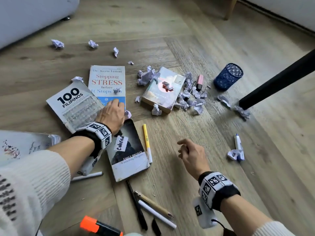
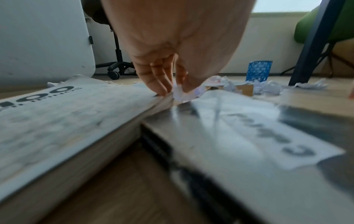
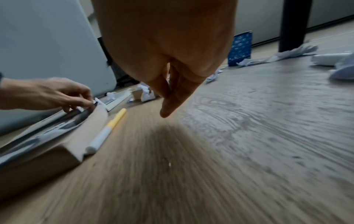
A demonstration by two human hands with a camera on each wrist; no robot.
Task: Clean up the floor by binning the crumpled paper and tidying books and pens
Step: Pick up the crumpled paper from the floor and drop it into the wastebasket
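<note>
My left hand (image 1: 121, 111) reaches down where three books meet: "100 Filipinos" (image 1: 73, 103), "Stopping Stress" (image 1: 107, 82) and "Wuthering Heights" (image 1: 129, 150). In the left wrist view its thumb and fingers (image 2: 161, 84) pinch a small crumpled paper (image 2: 182, 94) at the edge of "100 Filipinos" (image 2: 57, 113). My right hand (image 1: 183, 148) hovers over bare floor with loosely curled fingers, holding nothing. A yellow pen (image 1: 147, 142) lies along "Wuthering Heights". A fourth book (image 1: 163, 89) lies further off among several paper balls (image 1: 190, 97).
A blue mesh pen cup (image 1: 228, 76) stands at the right by a black table leg (image 1: 279, 79). Near me lie several pens (image 1: 153, 206) and an orange highlighter (image 1: 98, 226). A pink highlighter (image 1: 199, 82), a blue-white pen (image 1: 238, 147) and more paper balls (image 1: 58, 43) are scattered about.
</note>
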